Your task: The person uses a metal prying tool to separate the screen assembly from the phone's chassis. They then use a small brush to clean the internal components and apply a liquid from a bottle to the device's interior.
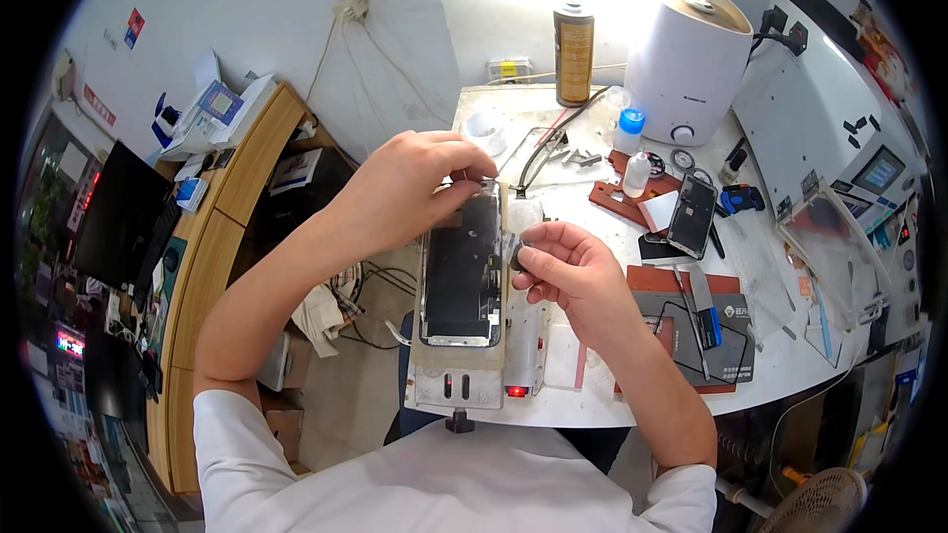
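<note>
A phone screen assembly (456,281), dark with a pale lower edge, lies lengthwise in front of me on a metal fixture (449,387) with a knob at its near end. My left hand (410,188) reaches over its far end. The left thumb and fingers are pinched together at the top edge; what they grip, if anything, is hidden. Beside the screen's right edge, my right hand (573,271) pinches a small dark piece (516,257) between thumb and fingers, with something silvery showing next to it. A pale bar-shaped device (526,375) with a red light stands alongside the fixture.
A spray can (574,54) and a white humidifier (688,64) stand at the back. To the right are a blue-capped bottle (629,128), a second phone (691,215), a dark mat (726,336) bearing tools, and a large white machine (839,109). A wooden desk (212,247) stands left.
</note>
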A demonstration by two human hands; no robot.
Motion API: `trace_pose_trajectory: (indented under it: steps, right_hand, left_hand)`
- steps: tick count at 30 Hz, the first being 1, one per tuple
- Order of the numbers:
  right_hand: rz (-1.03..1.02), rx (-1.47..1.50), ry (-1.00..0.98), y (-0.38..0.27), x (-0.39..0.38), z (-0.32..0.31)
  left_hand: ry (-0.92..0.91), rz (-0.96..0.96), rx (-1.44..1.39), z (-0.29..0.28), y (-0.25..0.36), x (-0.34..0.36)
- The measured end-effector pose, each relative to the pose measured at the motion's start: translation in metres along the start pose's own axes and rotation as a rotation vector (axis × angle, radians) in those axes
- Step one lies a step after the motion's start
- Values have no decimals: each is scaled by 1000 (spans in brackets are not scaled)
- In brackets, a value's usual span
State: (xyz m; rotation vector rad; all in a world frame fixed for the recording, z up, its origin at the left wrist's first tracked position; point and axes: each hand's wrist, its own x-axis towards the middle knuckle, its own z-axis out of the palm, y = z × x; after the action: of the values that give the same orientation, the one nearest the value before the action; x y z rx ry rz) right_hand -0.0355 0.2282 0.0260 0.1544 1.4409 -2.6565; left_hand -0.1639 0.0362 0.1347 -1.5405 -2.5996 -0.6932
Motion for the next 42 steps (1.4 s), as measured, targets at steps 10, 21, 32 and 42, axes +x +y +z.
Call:
trace_pose_trajectory:
  steps: [10,21,32,42]
  right_hand:
    - [48,-12,-56,3,-2,-7]
    - [-58,-106,-36,1,-4,-4]
    - [-146,-151,-6,4,-6,2]
    - [-99,-117,-58,5,-7,-4]
  left_hand:
    - [26,0,-19,4,1,-5]
    - [-123,-49,-30,-2,22,-17]
    - [-206,-83,71,0,32,-31]
    - [-200,-44,85,-1,32,-34]
